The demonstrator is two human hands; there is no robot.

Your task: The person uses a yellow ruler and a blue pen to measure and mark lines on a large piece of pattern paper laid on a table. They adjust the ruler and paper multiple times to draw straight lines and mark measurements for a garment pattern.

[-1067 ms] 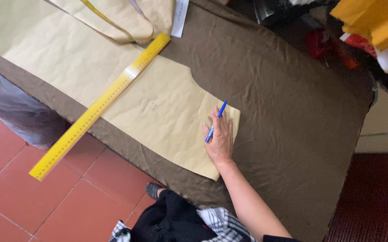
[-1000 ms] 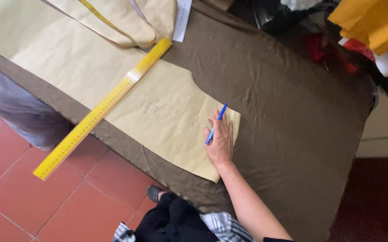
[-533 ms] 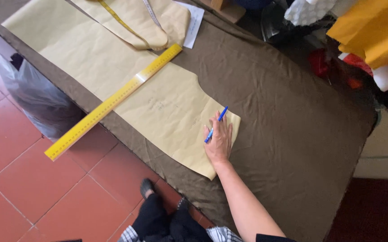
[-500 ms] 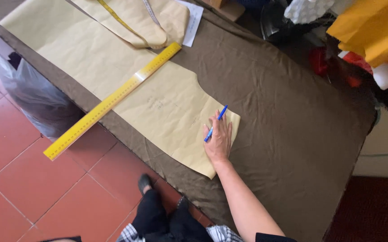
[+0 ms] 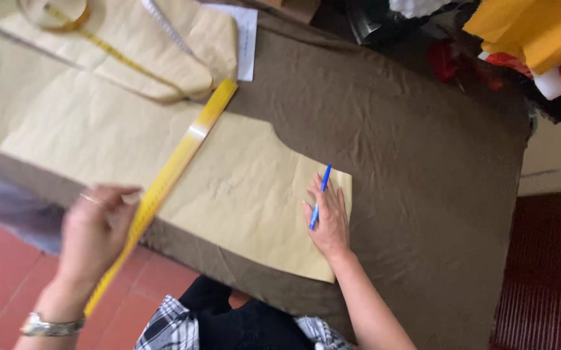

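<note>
Head view: left hand point(image 5: 92, 230) grips yellow ruler point(image 5: 173, 172); right hand point(image 5: 326, 217) holds pen point(image 5: 320, 194).

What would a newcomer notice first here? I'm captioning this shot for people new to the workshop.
The long yellow ruler lies slantwise across the tan paper pattern, its near end in the left hand. The right hand presses the pattern's right edge, holding a blue pen, on brown fabric.

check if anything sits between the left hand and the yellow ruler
Nothing visible does. The left hand is already at the ruler, its blurred fingers against the ruler's lower part near the table edge. The right hand lies apart on the paper pattern, with a blue pen between its fingers.
</note>
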